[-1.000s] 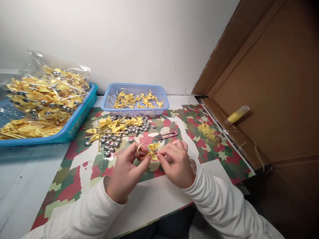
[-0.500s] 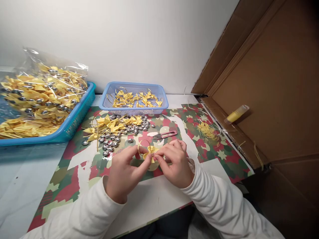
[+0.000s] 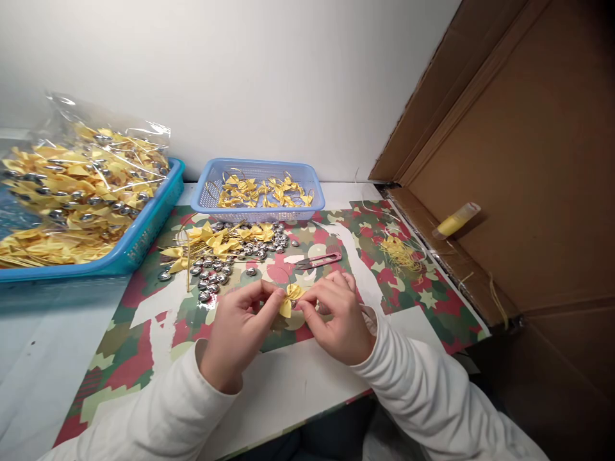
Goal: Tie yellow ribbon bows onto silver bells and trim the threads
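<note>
Thumb and fingers of my left hand [image 3: 237, 333] pinch a yellow ribbon bow [image 3: 287, 310] by its left side, over the middle of the camouflage-patterned sheet. A thin gold tie loop curves up behind the bow. At the bow's right side, the closed fingertips of my right hand [image 3: 339, 317] are on a small silver bell [image 3: 294, 304], partly hidden by them. Just beyond my hands lies a pair of pink-handled thread snips [image 3: 319, 260]. Loose silver bells [image 3: 209, 278] and a pile of yellow ribbon bows [image 3: 216, 240] are spread to the upper left of my hands.
At the back stands a blue basket [image 3: 259, 210] holding finished-looking bows. A larger blue basket [image 3: 156, 224] on the left carries a clear plastic bag [image 3: 96, 166] full of bows with bells. Tangled yellow thread [image 3: 402, 251] lies right; a cardboard wall [image 3: 519, 160] borders that side.
The bow has turned between my fingers, and the silver bell now shows at its front. My left hand has shifted slightly left; my right hand stays nearly in place.
</note>
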Tool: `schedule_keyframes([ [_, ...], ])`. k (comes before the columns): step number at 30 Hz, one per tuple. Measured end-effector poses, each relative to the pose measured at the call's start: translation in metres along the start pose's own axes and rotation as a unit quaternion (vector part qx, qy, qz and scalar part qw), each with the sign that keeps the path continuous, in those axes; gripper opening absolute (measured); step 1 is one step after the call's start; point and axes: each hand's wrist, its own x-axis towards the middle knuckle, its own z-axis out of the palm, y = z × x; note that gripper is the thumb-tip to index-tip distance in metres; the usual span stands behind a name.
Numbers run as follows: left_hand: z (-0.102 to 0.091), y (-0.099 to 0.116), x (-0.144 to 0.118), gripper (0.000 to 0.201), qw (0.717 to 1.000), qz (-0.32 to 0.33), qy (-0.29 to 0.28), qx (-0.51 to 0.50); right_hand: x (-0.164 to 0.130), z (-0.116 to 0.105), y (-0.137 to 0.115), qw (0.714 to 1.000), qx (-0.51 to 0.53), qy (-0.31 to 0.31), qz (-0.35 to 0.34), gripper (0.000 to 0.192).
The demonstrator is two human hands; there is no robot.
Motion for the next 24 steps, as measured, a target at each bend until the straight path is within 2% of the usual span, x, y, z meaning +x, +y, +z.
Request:
schedule_keyframes([
  [7, 0.0004, -0.0036, -0.0007, 0.030, 1.000, 0.000, 0.003, 0.003, 0.0000, -0.0010, -0.0017, 1.000, 0.005, -0.001, -0.001, 0.016],
  [16, -0.0010, -0.0007, -0.0019, 0.026, 0.992, 0.083, 0.040, 0.091, -0.0006, -0.0006, -0.0018, 1.000, 0.004, -0.003, 0.004, 0.017],
  [24, 0.0002, 0.0021, -0.0025, 0.026, 0.987, 0.105, 0.046, 0.110, -0.0001, -0.0005, -0.0015, 1.000, 0.005, 0.001, 0.013, 0.017],
])
